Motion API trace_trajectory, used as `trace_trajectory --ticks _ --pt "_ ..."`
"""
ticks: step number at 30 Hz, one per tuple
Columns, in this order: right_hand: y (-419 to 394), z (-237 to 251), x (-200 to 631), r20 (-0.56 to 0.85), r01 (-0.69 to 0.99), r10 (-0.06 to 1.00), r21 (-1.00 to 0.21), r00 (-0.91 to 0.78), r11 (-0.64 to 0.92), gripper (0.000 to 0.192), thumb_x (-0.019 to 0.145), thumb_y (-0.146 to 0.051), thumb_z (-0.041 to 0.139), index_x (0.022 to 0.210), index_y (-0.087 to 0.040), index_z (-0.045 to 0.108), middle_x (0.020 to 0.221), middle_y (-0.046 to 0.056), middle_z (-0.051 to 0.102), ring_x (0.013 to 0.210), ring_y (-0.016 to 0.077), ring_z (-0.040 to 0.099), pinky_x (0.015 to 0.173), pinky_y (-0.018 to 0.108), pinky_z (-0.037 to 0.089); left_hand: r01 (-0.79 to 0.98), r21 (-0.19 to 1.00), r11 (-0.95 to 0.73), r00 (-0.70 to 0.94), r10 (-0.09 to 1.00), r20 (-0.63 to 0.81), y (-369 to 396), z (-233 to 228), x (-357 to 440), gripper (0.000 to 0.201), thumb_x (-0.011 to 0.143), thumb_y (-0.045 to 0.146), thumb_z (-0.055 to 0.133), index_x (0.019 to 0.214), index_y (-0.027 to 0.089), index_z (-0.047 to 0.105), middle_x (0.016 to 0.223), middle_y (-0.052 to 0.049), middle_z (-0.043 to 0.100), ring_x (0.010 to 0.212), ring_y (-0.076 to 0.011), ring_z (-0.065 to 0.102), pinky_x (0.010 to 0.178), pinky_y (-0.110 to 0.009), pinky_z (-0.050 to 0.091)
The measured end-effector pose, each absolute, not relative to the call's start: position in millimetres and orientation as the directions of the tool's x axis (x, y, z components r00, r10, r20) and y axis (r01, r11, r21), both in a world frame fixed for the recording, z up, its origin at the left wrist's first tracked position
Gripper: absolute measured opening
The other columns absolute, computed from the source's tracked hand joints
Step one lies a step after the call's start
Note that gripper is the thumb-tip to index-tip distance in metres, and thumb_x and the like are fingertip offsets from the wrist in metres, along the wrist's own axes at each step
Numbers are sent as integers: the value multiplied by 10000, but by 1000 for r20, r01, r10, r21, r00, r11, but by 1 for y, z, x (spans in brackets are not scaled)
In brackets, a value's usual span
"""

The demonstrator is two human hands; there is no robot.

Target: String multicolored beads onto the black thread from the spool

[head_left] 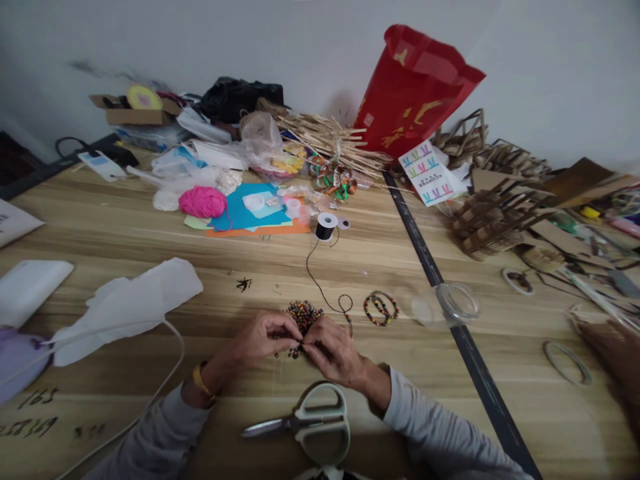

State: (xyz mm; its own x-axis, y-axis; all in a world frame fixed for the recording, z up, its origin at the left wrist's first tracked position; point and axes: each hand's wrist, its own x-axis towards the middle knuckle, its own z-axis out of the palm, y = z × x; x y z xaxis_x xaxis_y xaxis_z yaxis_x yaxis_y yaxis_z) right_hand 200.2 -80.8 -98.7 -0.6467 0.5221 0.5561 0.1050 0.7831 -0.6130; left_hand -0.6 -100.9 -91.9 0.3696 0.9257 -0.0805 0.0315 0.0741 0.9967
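Over a pile of small multicoloured beads (pixel 303 311), my two hands meet with their fingertips nearly touching. My left hand (pixel 265 337) pinches a tiny dark bead between thumb and forefinger, its outline hard to make out. Thumb and fingers closed, my right hand (pixel 337 350) grips the black cord, whose end is mostly hidden by the fingers. That cord (pixel 320 283) loops back to a white spool (pixel 326 227), with a few beads on it beside my right hand. Two finished-looking beaded bracelets (pixel 381 308) lie to the right. Grey-handled scissors (pixel 320 423) rest in front of my wrists.
Short black pieces (pixel 244 285) lie left of the beads. A clear round container (pixel 457 302) stands to the right. Pink yarn (pixel 203 202), blue sheets (pixel 240 210) and a red bag (pixel 415 90) are at the back. Woven baskets (pixel 485 223) and another person's hand (pixel 613 347) are at right.
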Motion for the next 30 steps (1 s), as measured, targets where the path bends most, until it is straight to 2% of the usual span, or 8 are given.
trace_trajectory --ticks 8,17,20,24,30 --pt "-81 -100 199 570 41 511 -641 -643 766 24 904 -189 526 900 -165 528 764 55 591 722 150 544 652 274 453 35 982 187 376 908 -186 -102 -86 1 155 637 214 727 703 113 631 689 -27 642 625 -117 577 610 -215 467" --pt "-81 -101 200 567 35 510 -646 -647 763 99 889 -246 570 926 -169 520 789 57 605 748 152 567 676 271 465 48 982 185 381 905 -189 -103 -92 0 187 636 249 732 677 97 631 670 -40 635 608 -117 551 578 -209 433" --pt "-81 -100 200 569 53 493 -618 -658 785 138 869 -264 596 947 -167 536 815 69 609 780 168 562 692 288 468 62 990 129 416 898 -143 -102 -91 0 179 666 261 717 675 99 640 690 -44 640 633 -123 560 604 -217 435" --pt "-81 -97 200 596 59 463 -571 -656 819 58 854 -197 554 905 -171 550 827 75 593 789 175 535 702 306 461 88 996 -13 457 889 -29 -101 -87 -1 144 720 243 685 680 107 658 715 -50 642 688 -138 576 654 -234 447" --pt "-80 -97 201 659 -33 383 -526 -648 850 101 772 -282 500 774 -183 479 699 48 515 688 180 486 619 326 438 72 995 -67 454 890 27 -101 -86 -3 172 741 267 683 680 109 655 722 -53 638 698 -140 585 670 -242 464"
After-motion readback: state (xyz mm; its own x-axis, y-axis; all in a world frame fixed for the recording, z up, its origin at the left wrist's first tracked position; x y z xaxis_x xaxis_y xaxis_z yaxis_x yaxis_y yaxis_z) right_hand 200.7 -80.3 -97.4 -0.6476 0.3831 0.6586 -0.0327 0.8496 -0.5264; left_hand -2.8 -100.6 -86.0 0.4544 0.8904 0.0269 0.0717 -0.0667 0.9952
